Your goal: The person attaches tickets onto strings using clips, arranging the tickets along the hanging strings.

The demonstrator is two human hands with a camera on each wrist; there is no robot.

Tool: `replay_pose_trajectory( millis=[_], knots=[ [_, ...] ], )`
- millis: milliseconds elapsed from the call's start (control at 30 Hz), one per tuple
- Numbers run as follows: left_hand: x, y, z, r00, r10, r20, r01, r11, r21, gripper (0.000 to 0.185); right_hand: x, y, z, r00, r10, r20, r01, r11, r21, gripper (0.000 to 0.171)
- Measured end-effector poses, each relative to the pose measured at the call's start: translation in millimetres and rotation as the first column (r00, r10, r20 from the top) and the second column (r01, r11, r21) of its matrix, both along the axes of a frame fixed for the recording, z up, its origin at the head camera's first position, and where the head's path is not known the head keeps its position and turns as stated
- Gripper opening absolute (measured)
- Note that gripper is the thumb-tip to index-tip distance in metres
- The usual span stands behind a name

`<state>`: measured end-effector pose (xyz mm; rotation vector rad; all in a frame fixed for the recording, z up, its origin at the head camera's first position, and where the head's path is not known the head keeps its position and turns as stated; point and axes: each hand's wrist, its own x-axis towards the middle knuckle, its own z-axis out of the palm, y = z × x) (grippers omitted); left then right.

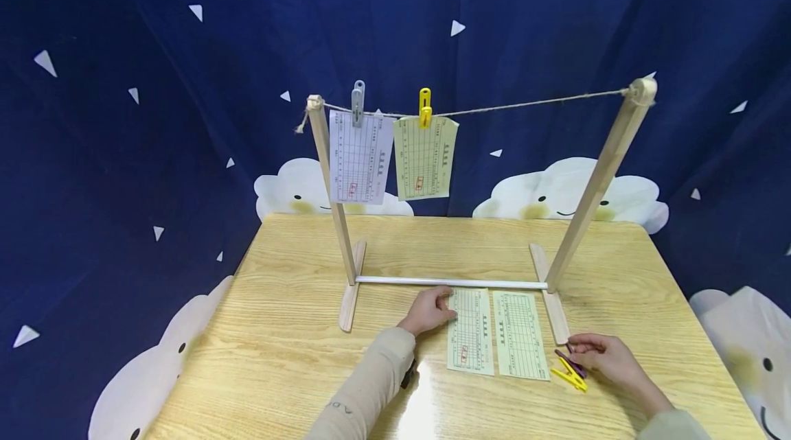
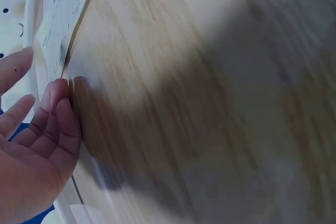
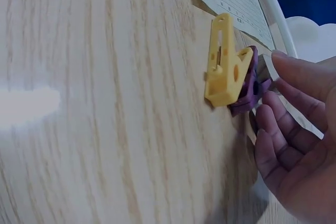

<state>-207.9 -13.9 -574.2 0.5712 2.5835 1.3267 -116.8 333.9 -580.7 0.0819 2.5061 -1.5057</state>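
Note:
My left hand is at the left edge of a pale yellow-green printed slip on the table, its fingertips right at the paper's edge. In the left wrist view the hand lies low beside the slip, thumb apart from the fingers. My right hand reaches to a purple clothespin, with thumb and fingers spread around its near end. Against the purple one leans a yellow clothespin. A second pale slip lies between the first slip and the clothespins.
Behind the slips stands a wooden frame with a white crossbar and a string. A grey clothespin holds a white slip on it; a yellow clothespin holds a yellowish slip.

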Motion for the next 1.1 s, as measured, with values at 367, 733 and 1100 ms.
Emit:
replay_pose_trajectory(
  millis=[367, 733, 1100],
  knots=[
    [-5.5, 4.5, -3.5, 1.000, 0.007, -0.002, -0.007, 0.978, -0.209, 0.059, 2.9, -8.3, -5.6, 0.996, -0.091, 0.000, 0.091, 0.996, 0.006, 0.043],
    [-3.4, 1.3, 0.7, 0.998, -0.052, 0.043, 0.061, 0.969, -0.240, 0.082, 4.4, -7.8, -5.1, 0.995, -0.099, -0.012, 0.100, 0.990, 0.097, 0.037],
    [-6.0, -0.7, -4.9, 0.999, 0.018, 0.043, -0.011, 0.988, -0.152, 0.060, 9.1, -3.4, 0.1, 0.997, -0.082, 0.013, 0.080, 0.991, 0.108, 0.035]
  ],
)
